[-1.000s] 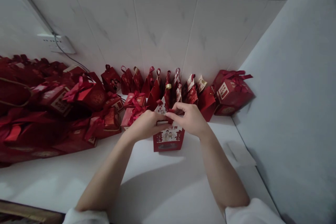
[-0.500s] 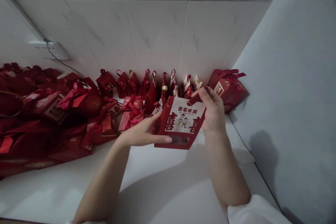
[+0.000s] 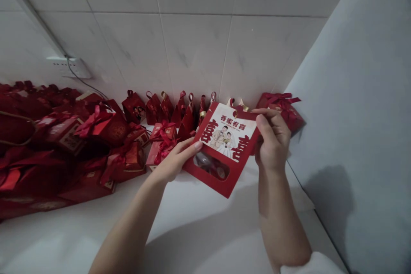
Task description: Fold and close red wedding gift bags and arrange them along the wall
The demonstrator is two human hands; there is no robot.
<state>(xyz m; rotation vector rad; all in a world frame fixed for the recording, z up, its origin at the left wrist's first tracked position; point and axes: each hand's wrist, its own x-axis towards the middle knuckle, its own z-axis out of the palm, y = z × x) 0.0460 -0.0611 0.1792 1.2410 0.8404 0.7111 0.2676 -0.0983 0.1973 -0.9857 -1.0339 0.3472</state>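
Between my hands, above the white tabletop, is a red gift box (image 3: pixel 221 184) with a window and a printed couple under Chinese lettering. My left hand (image 3: pixel 175 160) grips its left edge, thumb on the front and the other fingers hidden behind. At the upper right corner, my right hand (image 3: pixel 274 139) pinches it, thumb in front. The box is tilted, its lower edge sloping down to the right. Through the window (image 3: pixel 212 165) something dark and shiny shows, too unclear to name. Behind it stand several small red boxes (image 3: pixel 154 107) with ribbon loops.
Many red gift boxes with bows (image 3: pixel 105 126) crowd the left of the white tabletop (image 3: pixel 180 222). Another bowed red box (image 3: pixel 284 109) sits in the right corner. A tiled wall (image 3: pixel 195 51) rises behind, with a power strip (image 3: pixel 72 67) and cable. A plain wall (image 3: pixel 362 94) bounds the right.
The gift box has turned to face me more squarely and tilted. My right hand has moved from its top to the upper right corner; my left thumb has slid up from the window.
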